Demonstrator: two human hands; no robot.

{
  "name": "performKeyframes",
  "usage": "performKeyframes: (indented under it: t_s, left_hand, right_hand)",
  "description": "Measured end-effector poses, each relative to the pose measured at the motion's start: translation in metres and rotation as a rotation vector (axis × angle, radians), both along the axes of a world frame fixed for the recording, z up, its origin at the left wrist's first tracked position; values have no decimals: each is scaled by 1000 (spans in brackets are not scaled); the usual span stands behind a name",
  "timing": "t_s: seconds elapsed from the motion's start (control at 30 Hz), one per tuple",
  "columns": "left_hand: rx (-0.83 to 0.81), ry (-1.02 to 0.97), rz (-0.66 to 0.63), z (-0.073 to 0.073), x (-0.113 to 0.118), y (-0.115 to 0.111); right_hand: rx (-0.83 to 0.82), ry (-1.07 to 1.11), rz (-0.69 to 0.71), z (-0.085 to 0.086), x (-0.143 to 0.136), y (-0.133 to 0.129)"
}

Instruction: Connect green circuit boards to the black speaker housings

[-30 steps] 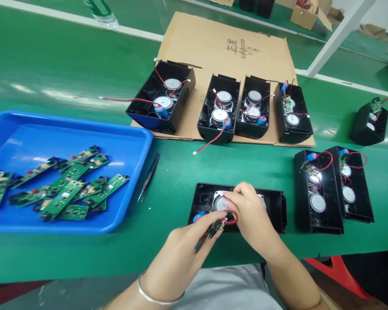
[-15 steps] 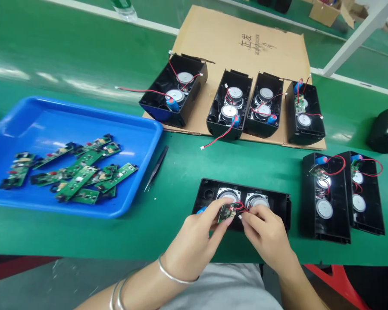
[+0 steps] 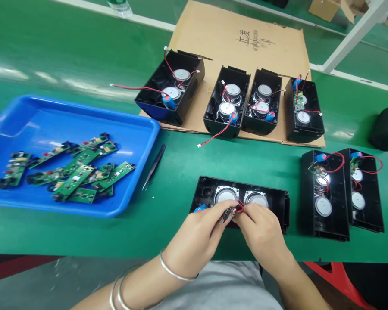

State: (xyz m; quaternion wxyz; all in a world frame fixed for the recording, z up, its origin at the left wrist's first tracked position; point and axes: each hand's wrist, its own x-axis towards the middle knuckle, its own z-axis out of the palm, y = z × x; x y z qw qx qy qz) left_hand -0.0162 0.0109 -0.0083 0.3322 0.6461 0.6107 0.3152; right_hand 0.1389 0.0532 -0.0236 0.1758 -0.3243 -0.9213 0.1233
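The left hand (image 3: 197,234) grips a small board (image 3: 227,214) between thumb and fingers, and this board is held tilted above the near side of the black box (image 3: 280,209), in front of its left speaker (image 3: 224,196). The right hand (image 3: 261,226) has its fingers bent together at the red wires (image 3: 239,207), just beside the board; its fingertips are hidden, so I cannot tell if it pinches a wire or a plug.

In my judgement, the step in hand is joining a wire to the board. The next move seems to call for a steady left hand and a straight, gentle push from the right, without pulling on the thin wires.

About edges: the near side of the box is close to the front edge of the desk (image 3: 181,172). To the left of the box there is good room, as far as the tweezers (image 3: 154,165) and the blue tray (image 3: 51,120). To its right, a standing pair of boxes (image 3: 338,211) is near, so room there is narrower. Behind it, a strip of desk reaches to the cardboard (image 3: 210,34).
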Motion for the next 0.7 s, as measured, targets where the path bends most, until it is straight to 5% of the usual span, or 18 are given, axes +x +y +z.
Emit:
performKeyframes:
  t_s: [0.2, 0.5, 0.7]
  left_hand:
    - [49, -26, -34, 1, -5, 0]
    - [101, -127, -26, -4, -8, 1]
    - [229, 206, -42, 1, 2, 1]
  right_hand:
    - [-162, 207, -196, -7, -1, -5]
    - [-230, 239, -149, -7, -3, -1]
    - [-390, 298, -145, -6, 4, 4]
